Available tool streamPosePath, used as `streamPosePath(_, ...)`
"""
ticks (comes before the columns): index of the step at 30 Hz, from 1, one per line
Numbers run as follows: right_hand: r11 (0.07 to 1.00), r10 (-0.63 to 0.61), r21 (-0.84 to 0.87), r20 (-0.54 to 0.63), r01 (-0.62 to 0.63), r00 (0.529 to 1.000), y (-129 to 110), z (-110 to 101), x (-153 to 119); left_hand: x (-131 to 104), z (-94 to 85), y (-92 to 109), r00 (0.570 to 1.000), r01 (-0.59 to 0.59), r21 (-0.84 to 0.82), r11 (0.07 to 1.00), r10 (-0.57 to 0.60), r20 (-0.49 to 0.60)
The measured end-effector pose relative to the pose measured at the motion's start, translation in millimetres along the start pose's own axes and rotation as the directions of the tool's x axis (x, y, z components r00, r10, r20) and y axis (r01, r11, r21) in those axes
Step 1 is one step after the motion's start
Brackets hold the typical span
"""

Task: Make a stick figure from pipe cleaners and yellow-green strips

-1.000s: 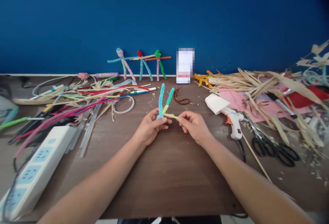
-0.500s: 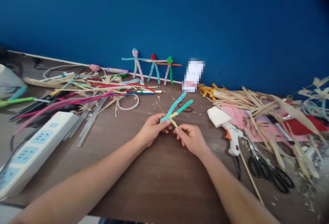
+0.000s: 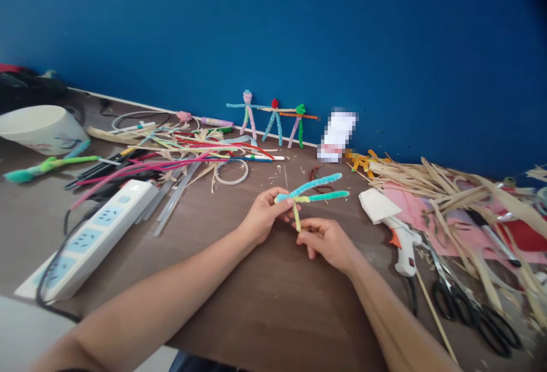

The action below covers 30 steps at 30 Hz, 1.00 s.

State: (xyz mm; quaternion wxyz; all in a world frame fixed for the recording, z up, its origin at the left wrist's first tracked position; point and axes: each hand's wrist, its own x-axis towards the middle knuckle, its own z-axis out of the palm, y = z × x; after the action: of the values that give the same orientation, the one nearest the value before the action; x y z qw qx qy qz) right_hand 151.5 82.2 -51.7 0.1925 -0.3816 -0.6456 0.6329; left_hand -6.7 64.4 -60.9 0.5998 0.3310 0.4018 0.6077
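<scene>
A pipe-cleaner piece (image 3: 318,186) with a light blue prong, a teal prong and a short yellow-green end is held above the brown table (image 3: 265,315). My left hand (image 3: 268,216) pinches its blue end, where the strands cross. My right hand (image 3: 327,241) has thumb and fingertips closed on the yellow-green end, which points down. Both blue and teal prongs reach out to the right. Behind, three pipe-cleaner figures (image 3: 274,121) lean upright against the blue wall.
At left are a white power strip (image 3: 92,246), a white tub (image 3: 45,130) and a pile of pipe cleaners (image 3: 183,158). A glue gun (image 3: 404,244), scissors (image 3: 465,306) and dried husk strips (image 3: 453,189) lie at right. A blurred white card (image 3: 337,135) stands behind.
The held piece has turned clockwise, its prongs now pointing more to the right and its yellow-green end more downward. The view has shifted left, showing more of the tub.
</scene>
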Motion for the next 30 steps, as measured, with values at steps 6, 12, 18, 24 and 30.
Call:
streamPosePath(6, 0.973, -0.155, 0.095, -0.412, 0.211, 0.898, 9, -14, 5, 2, -0.6, 3, 0.986, -0.127, 0.005, 0.992, 0.127, -0.112)
streamPosePath(12, 0.921, -0.378, -0.297, -0.521, 0.253, 0.765, 2, -18, 1, 5, -3.2, 2, 0.997, 0.042, 0.017, 0.999, -0.041, -0.06)
streamPosePath(18, 0.72, -0.606, -0.659, -0.447, 0.217, 0.658, -10, -6, -8, 2, -3.4, 2, 0.998, 0.062, 0.124, 0.99, -0.064, 0.019)
streamPosePath(24, 0.972, -0.217, -0.159, -0.335, 0.172, 0.917, -3, 2, -1, -2, -1.0, 1, 0.984, 0.076, 0.164, 0.984, -0.1, 0.145)
streamPosePath(30, 0.9, 0.033, 0.419, -0.343, 0.121, 0.939, 3, -3, 5, -3, 0.2, 5, 0.956, 0.191, -0.06, 0.98, -0.172, 0.236)
